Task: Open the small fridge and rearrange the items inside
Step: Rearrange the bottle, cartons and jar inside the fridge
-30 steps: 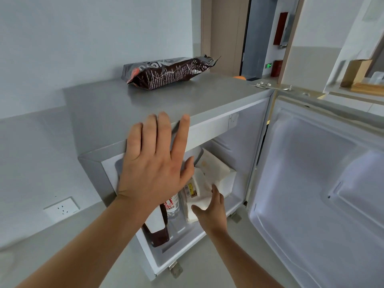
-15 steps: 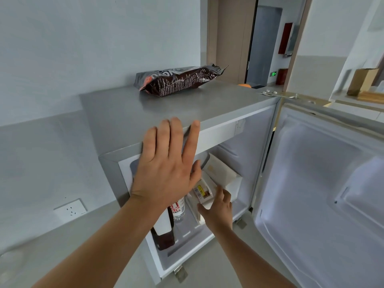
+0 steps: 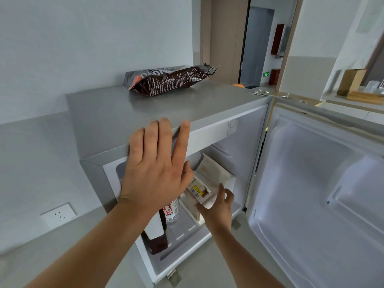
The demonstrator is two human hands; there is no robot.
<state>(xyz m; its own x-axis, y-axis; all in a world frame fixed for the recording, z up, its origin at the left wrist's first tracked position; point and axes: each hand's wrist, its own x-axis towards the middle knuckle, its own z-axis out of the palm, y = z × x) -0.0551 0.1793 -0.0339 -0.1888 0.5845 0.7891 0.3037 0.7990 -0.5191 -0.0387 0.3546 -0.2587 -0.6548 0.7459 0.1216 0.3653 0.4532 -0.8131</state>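
Note:
The small grey fridge (image 3: 97, 163) stands with its door (image 3: 311, 194) swung wide to the right. My left hand (image 3: 155, 169) lies flat, fingers apart, against the fridge's top front edge. My right hand (image 3: 218, 206) reaches inside and holds a white carton (image 3: 199, 191) with a yellow label from below. Behind it leans a cream-coloured pack (image 3: 214, 171). Further left inside stand a clear water bottle (image 3: 171, 213) with a red label and a dark brown bottle (image 3: 155, 235) with a white label, both partly hidden by my left forearm.
A dark snack bag (image 3: 168, 82) lies on the fridge's top. A wall socket (image 3: 59, 215) sits low at the left. A doorway (image 3: 255, 44) opens behind, and a shelf with a cardboard box (image 3: 351, 82) is at the upper right.
My head has moved, shifting the fridge rightward in view. My right hand has closed more around the white carton and tipped it slightly. My left hand stays on the top edge.

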